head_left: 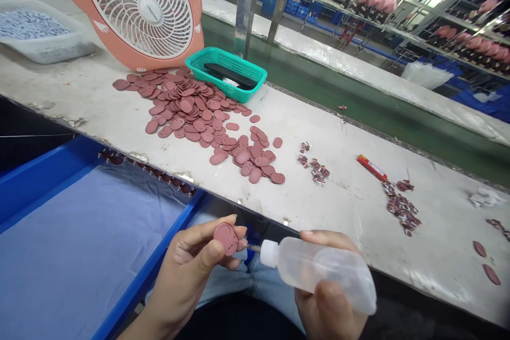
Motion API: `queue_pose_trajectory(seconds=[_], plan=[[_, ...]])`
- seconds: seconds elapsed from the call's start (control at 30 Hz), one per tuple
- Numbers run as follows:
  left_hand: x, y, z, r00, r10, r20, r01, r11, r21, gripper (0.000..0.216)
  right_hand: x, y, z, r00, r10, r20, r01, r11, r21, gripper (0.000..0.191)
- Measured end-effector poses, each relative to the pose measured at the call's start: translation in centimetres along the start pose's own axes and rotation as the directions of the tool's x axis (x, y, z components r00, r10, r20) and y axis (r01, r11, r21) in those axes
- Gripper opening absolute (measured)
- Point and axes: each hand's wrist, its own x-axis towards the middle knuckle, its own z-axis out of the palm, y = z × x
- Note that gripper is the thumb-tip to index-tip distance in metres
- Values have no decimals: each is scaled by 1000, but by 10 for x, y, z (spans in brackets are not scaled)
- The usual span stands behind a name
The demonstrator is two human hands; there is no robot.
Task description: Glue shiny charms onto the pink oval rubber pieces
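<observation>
Right-hand fingers point(327, 300) are closed around a squeeze bottle point(326, 273); a pink oval piece point(226, 239) is pinched by left-hand fingers point(209, 251) just beside the nozzle point(269, 253).

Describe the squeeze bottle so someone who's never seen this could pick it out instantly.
At the near edge of the white workbench, below the heap of pink oval pads, the right hand grips a translucent squeeze bottle. Its white cap and thin nozzle point at the lone pad in the left hand.

Peach desk fan point(139, 8), teal basket point(207, 56) — white plastic tray point(48, 53)
</observation>
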Motion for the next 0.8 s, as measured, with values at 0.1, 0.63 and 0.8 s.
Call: queue_pose_trajectory(seconds=[0.1, 0.63, 0.8], plan=[[0, 1, 1, 1000, 2, 3, -2, 1000, -4, 33, -1, 4, -1, 1000, 20, -16, -19, 999, 49, 27], [4, -2, -2, 999, 10, -41, -10, 1000, 18, 35, 14, 6, 0, 970, 242, 34, -242, 940, 241, 35], [12, 0, -8, 990, 25, -136, -17, 998, 58, 36, 78, 15, -5, 872, 442, 209, -489, 774, 403, 45]])
